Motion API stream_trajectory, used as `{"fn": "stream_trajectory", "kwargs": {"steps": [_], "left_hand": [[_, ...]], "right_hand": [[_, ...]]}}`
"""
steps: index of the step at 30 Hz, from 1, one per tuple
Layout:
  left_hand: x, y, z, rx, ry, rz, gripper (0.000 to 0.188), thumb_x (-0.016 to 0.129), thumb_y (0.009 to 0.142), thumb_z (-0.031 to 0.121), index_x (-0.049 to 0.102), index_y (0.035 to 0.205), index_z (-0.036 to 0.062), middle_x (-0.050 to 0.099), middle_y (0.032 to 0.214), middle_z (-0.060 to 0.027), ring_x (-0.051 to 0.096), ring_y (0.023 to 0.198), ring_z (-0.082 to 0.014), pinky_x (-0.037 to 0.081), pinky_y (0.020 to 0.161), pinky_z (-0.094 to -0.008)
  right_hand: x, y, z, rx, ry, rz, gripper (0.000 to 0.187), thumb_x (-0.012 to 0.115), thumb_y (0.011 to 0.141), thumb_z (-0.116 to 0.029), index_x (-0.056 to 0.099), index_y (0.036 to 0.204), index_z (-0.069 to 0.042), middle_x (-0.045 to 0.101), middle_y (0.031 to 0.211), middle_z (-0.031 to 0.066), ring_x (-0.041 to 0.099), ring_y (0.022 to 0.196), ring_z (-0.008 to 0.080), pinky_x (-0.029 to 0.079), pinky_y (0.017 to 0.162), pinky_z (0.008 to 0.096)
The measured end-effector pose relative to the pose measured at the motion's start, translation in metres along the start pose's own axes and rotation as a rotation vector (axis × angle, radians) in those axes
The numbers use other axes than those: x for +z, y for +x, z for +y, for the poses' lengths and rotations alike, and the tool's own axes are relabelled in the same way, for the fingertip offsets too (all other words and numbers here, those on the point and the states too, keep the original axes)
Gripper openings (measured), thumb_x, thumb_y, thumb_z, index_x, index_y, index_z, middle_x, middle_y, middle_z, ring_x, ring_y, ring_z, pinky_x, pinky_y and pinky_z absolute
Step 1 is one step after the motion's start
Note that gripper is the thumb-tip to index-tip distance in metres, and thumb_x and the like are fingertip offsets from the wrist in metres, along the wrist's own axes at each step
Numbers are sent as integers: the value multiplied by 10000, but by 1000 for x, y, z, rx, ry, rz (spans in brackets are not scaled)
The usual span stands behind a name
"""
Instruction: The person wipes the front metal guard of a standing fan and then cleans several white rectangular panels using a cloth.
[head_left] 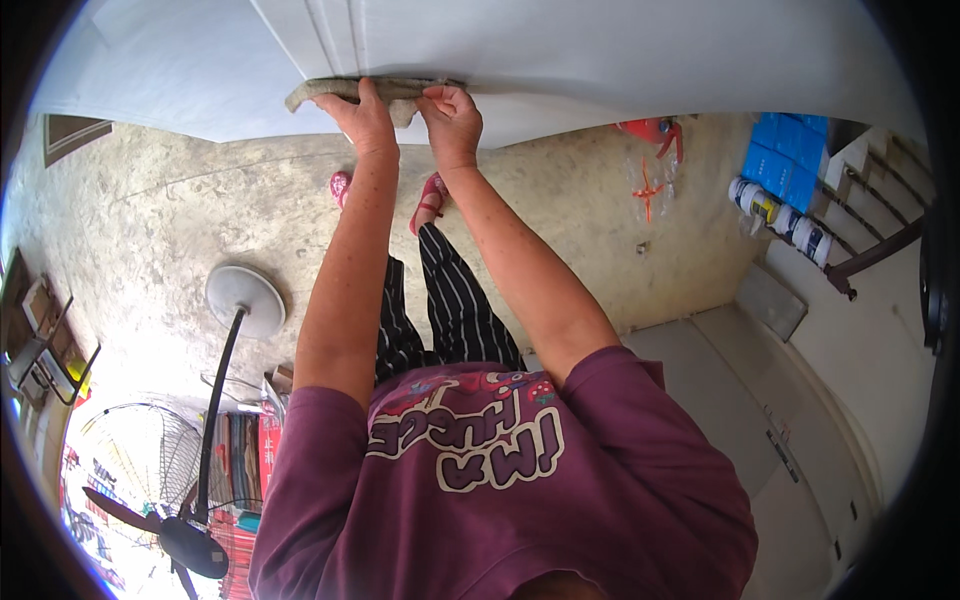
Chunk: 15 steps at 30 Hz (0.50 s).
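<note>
A grey-brown cloth, folded into a long strip, lies along the lower part of a white panel-like surface with grooves in it. My left hand is closed on the cloth, its thumb on top and the other fingers partly hidden. Close beside it, my right hand pinches the cloth's right part with bent fingers. A short end of the cloth hangs between the two hands. Both forearms reach straight out from me.
At the left stands a pedestal fan with a round base on the worn concrete floor. To the right are a red object, blue boxes, white tubs and a stair railing.
</note>
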<state>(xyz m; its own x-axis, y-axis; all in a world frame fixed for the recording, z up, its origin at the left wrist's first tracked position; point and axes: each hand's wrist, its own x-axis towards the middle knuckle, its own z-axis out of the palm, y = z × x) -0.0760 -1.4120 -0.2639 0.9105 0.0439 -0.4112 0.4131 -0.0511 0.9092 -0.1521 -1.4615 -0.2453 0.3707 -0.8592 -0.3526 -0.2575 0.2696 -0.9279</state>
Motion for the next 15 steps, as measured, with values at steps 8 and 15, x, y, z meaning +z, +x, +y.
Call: {"fn": "stream_trajectory", "kwargs": {"steps": [8, 15], "left_hand": [[66, -62, -59, -387, 12, -76, 430, 562, 843, 60, 347, 1210, -1, 495, 1189, -154, 516, 1018, -229, 427, 873, -345], [139, -131, -60, -814, -113, -234, 319, 493, 759, -75, 474, 1074, -31, 546, 1022, -164, 593, 865, -273, 551, 640, -340]], "right_hand": [[-95, 38, 57, 62, 132, 248, 164, 674, 735, 21, 632, 886, -27, 628, 771, 31, 571, 682, 99, 458, 634, 218], [-197, 66, 28, -22, 94, 389, 242, 667, 758, -10, 591, 984, -51, 595, 797, -8, 530, 685, 81, 423, 609, 221]]}}
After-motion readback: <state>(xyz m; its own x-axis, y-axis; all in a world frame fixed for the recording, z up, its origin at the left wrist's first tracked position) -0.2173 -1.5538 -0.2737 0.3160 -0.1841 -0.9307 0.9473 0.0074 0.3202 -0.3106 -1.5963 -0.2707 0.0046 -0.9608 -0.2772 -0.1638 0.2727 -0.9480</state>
